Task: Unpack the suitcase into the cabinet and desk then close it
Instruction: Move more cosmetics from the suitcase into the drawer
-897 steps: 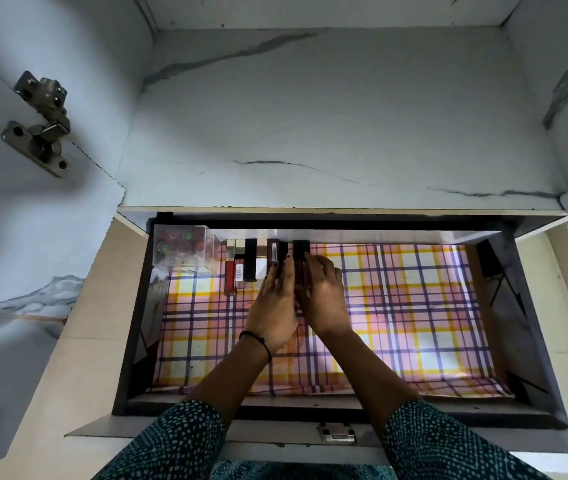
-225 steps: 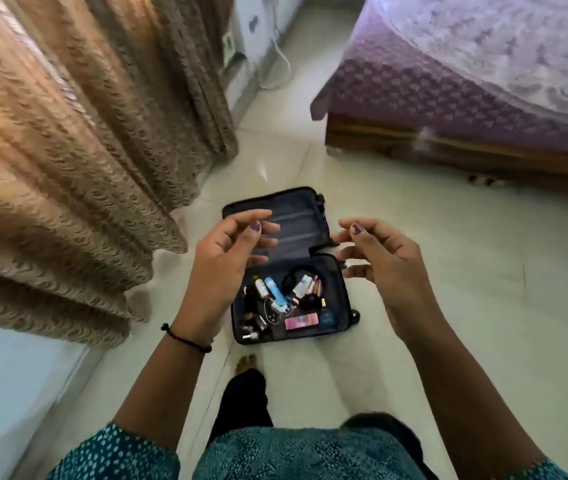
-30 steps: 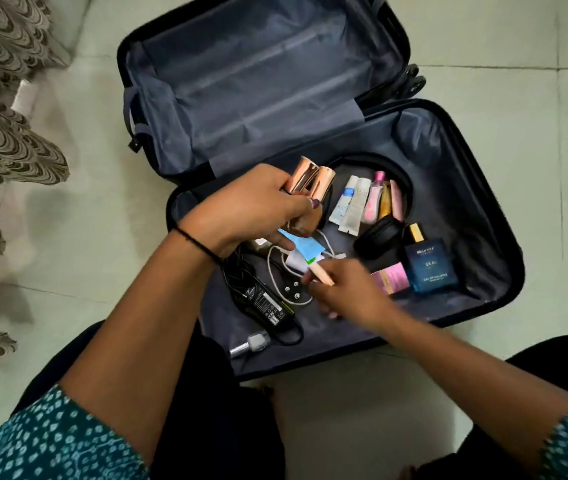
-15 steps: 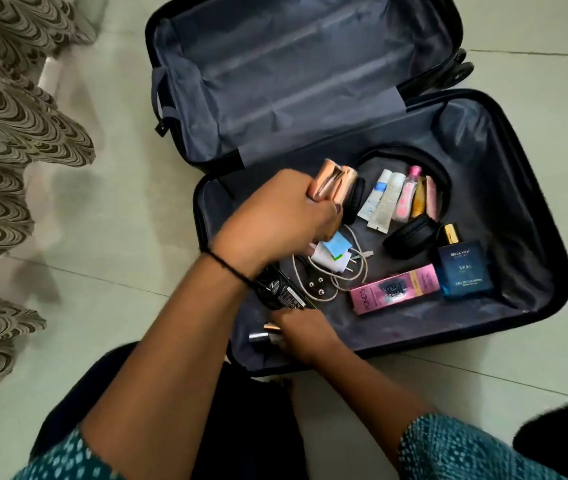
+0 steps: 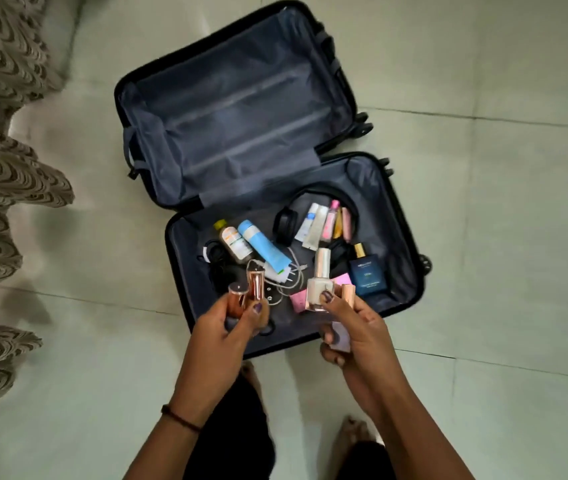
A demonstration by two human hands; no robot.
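Observation:
A dark suitcase [image 5: 403,237] lies open on the floor, its lid half bare. The near half holds a blue tube [image 5: 264,251], a brown bottle [image 5: 234,241], black headphones [image 5: 286,225], several small tubes [image 5: 324,225], a blue perfume box [image 5: 367,276], a pink box [image 5: 298,301] and white cables [image 5: 289,275]. Above the suitcase's near edge my left hand [image 5: 227,327] grips two rose-gold capped bottles [image 5: 249,289]. My right hand [image 5: 355,327] grips a white nail polish bottle [image 5: 320,285] and other small bottles with a rose-gold cap [image 5: 348,294].
A patterned curtain [image 5: 2,202] hangs along the left side. Pale floor tiles [image 5: 500,237] surround the suitcase. My feet [image 5: 353,431] and dark trousers are at the bottom, close to the suitcase's near edge.
Both hands have lifted out of the suitcase with bottles in them. The camera has risen, so the suitcase looks smaller. The brown bottle and blue tube are now uncovered.

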